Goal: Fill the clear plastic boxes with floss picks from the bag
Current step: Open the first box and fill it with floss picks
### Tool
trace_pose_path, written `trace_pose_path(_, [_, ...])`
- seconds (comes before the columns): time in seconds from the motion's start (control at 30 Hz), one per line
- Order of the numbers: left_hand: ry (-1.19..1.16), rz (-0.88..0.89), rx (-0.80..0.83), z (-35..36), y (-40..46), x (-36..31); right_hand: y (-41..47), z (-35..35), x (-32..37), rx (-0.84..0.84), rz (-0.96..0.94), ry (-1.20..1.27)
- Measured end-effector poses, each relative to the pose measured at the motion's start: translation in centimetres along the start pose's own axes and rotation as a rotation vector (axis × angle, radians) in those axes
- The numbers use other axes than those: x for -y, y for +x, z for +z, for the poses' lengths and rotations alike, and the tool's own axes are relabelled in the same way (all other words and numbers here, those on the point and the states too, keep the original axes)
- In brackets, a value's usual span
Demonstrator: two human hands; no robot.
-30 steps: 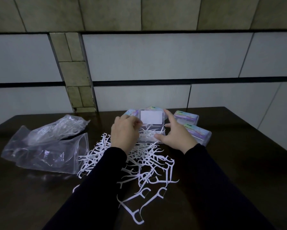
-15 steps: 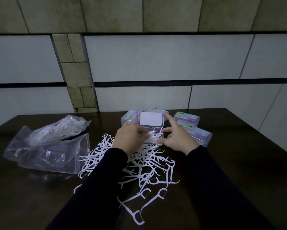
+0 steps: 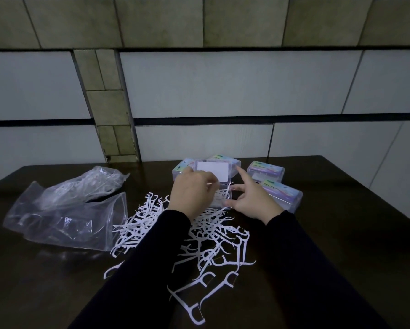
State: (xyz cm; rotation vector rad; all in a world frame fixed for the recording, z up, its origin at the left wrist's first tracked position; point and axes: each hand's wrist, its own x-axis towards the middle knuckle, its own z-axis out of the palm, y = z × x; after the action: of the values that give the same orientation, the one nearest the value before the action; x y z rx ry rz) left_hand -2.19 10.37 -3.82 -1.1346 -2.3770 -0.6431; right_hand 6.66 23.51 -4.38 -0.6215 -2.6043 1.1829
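While my left hand (image 3: 191, 195) curls over picks I cannot see clearly, the open box (image 3: 219, 195) lies just beyond, my right hand (image 3: 252, 200) spread beside it, forefinger out.

Your left hand (image 3: 191, 195) covers the near left part of the open box (image 3: 219, 193), so you cannot tell how full it is or what the fingers hold; the grip itself is out of sight behind the knuckles. Your right hand (image 3: 251, 200) hides the box's right wall and whether the thumb touches it. Both sleeves cover part of the loose floss picks (image 3: 213, 243) and run off the bottom edge. Picks inside the bag (image 3: 66, 210) blur together behind crumpled plastic. Print on the closed boxes' labels (image 3: 281, 189) is too small to read. The surface (image 3: 341, 233) is cut off left and right.
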Motion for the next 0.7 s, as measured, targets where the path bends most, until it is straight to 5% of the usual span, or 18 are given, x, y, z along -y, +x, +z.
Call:
trace_pose_path(0.3, [0.197, -0.135, 0.133, 1.7, 1.5, -3.4, 0.0, -0.1, -0.3, 0.046, 0.018, 0.039])
trace_pose_path(0.57, [-0.027, -0.141, 0.250, 1.2, 1.9, -2.6, 0.3, -0.3, -0.5, 0.056, 0.017, 0.086])
trace_pose_path(0.7, [0.151, -0.049, 0.323, 0.8, 1.8, -2.7, 0.1, -0.2, -0.5, 0.040, 0.003, 0.099])
